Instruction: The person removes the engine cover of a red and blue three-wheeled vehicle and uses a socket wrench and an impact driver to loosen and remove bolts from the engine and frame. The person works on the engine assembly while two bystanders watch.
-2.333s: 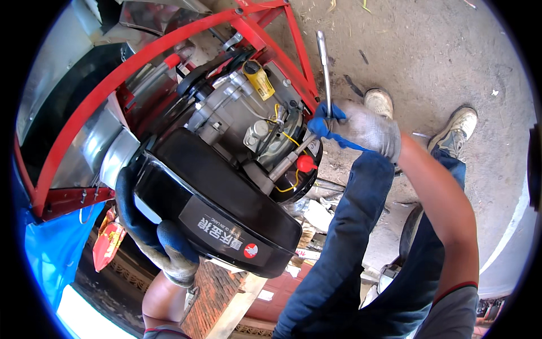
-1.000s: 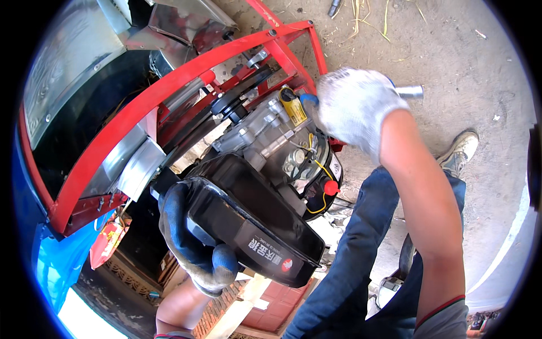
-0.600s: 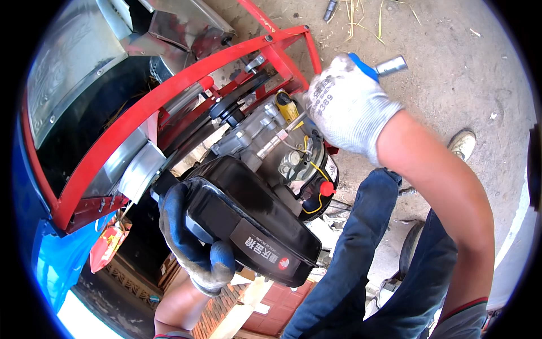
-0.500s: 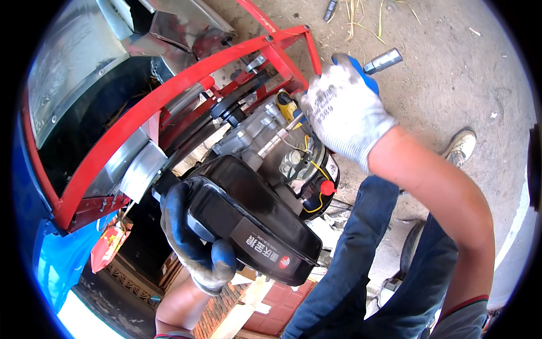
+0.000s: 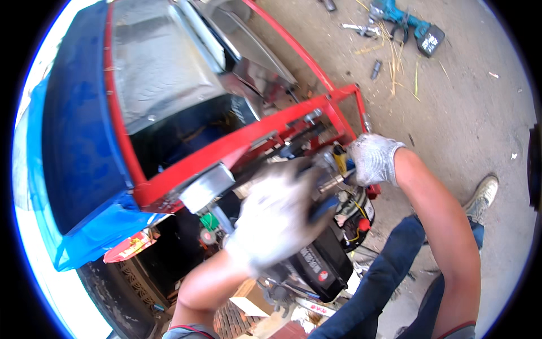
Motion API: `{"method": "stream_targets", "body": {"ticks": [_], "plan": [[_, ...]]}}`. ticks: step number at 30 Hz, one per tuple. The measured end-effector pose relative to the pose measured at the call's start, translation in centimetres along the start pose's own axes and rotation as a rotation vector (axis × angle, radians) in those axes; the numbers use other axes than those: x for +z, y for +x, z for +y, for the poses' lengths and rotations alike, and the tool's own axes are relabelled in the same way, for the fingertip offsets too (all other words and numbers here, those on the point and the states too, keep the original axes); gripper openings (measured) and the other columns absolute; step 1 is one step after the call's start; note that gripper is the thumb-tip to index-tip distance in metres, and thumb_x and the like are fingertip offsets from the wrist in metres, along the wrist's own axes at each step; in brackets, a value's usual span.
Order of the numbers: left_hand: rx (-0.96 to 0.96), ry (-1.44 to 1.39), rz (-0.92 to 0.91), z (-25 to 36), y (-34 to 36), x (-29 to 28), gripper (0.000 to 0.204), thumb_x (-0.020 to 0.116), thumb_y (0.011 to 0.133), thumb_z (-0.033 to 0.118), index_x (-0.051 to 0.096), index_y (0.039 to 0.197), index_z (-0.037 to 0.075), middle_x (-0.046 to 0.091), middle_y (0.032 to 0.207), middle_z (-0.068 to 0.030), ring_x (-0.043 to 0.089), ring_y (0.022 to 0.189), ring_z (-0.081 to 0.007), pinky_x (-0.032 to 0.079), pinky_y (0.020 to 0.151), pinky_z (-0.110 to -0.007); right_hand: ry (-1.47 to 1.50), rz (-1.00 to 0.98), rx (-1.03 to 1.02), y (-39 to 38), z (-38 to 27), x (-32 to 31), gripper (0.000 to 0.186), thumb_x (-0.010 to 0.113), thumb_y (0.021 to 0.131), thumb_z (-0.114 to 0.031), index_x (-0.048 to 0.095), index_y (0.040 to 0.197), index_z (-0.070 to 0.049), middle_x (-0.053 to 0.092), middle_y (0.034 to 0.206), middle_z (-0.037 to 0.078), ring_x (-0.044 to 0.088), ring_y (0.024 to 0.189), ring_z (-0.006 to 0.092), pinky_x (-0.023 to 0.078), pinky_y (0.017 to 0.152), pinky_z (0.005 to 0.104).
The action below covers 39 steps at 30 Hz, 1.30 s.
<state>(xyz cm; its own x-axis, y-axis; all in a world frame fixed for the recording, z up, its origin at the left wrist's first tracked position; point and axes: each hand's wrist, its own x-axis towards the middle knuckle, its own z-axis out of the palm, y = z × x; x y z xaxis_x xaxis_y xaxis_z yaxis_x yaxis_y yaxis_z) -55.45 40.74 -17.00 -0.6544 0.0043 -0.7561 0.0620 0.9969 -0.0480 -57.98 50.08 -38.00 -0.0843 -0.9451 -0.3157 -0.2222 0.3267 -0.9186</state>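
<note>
A: Where is the engine sitting?

B: The black-covered engine [image 5: 330,263] is sitting beside the red steel frame [image 5: 226,155], near its right-hand corner. The frame is presumably bearing it.

A: And the hands?

B: The gloved right hand [image 5: 374,160] is curling tightly around a socket wrench [image 5: 332,183], whose shaft is slanting down toward the engine. The grip is probably sitting at the outer end for leverage and to keep the shaft in line.

A: Is the left one helping?

B: I can't tell. The gloved left hand [image 5: 282,212] is blurring in front of the engine and hiding part of it. Its fingers are pointing toward the wrench shaft, but how far they are opening, or whether they are touching anything, isn't showing.

A: Why are tools lying on the ground?

B: A teal cordless driver [image 5: 416,24] and a loose dark socket [image 5: 376,69] are lying beyond the frame among straw [image 5: 393,68], perhaps for easy reach.

A: What are the containers holding?

B: The sheet-metal housing [image 5: 164,73] is gaping darkly at its lower side; a few straw-coloured bits seem to be lying inside. The red packet [image 5: 129,247] is showing below the blue sheeting [image 5: 96,234], and its contents are staying hidden.
</note>
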Motion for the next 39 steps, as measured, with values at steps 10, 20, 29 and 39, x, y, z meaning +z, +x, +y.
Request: {"method": "stream_targets", "body": {"ticks": [10,20,29,39], "plan": [[0.116,0.213,-0.462,0.7,6.9,3.3,0.025,0.058,0.08,0.02,0.07,0.094,0.002,0.068,0.095,-0.0191,0.066,0.093,-0.033,0.052,0.08,-0.042,-0.085,0.318,0.116,-1.5,-2.4,1.3,0.026,0.057,0.077,-0.02,0.072,0.092,-0.006,0.07,0.094,0.016,0.068,0.091,0.0256,0.046,0.091,0.0394],[-0.039,0.126,-0.604,0.7,7.1,2.7,0.034,0.054,0.086,0.026,0.062,0.11,0.003,0.065,0.104,-0.0216,0.061,0.102,-0.0368,0.048,0.089,-0.043,0.95,1.156,0.215,-5.4,1.0,13.6,0.024,0.059,0.089,-0.016,0.061,0.11,-0.005,0.064,0.103,0.016,0.063,0.095,0.0292,0.047,0.086,0.04],[-0.081,0.159,-0.555,0.7,6.5,1.8,0.041,0.055,0.088,0.031,0.058,0.117,0.003,0.063,0.106,-0.023,0.06,0.104,-0.0368,0.046,0.09,-0.044,0.492,0.548,0.361,-2.2,0.5,4.9,0.031,0.046,0.09,-0.024,0.06,0.107,-0.003,0.065,0.1,0.023,0.062,0.094,0.0404,0.048,0.085,0.0459],[0.05,-0.276,0.216,-2.4,-5.5,1.3,0.048,0.072,0.075,0.019,0.057,0.117,0.003,0.057,0.115,-0.0179,0.057,0.104,-0.037,0.045,0.091,-0.044,0.254,0.398,0.231,-3.9,-0.5,3.2,0.071,0.048,0.083,-0.018,0.023,0.139,0.017,0.058,0.114,0.03,0.059,0.107,0.0357,0.044,0.095,0.0401]]}}
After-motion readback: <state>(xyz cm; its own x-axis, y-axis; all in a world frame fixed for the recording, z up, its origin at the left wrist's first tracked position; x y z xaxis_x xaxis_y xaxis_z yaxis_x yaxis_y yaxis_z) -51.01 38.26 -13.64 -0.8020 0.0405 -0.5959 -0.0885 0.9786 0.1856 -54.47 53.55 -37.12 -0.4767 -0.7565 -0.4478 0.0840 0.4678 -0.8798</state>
